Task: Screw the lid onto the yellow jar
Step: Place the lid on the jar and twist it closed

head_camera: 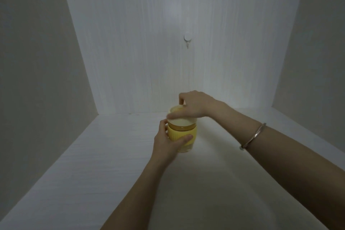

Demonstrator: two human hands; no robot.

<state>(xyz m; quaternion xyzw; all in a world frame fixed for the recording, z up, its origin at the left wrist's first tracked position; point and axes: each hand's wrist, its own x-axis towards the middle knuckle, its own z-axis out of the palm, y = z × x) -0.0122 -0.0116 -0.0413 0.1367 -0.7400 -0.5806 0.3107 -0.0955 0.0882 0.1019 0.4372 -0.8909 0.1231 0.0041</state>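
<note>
A yellow jar (188, 136) with a ribbed sleeve and an amber neck band stands upright on the white table, a little beyond its middle. My left hand (167, 143) wraps around the jar's left side, thumb across the front. A pale cream lid (182, 120) sits on top of the jar. My right hand (194, 103) comes in from the right and grips the lid from above, fingers curled over its far rim. A silver bangle (253, 136) circles my right wrist.
The white table (93, 155) is boxed in by a white back wall and grey side walls. A small round white hook (187, 38) is stuck to the back wall above the jar.
</note>
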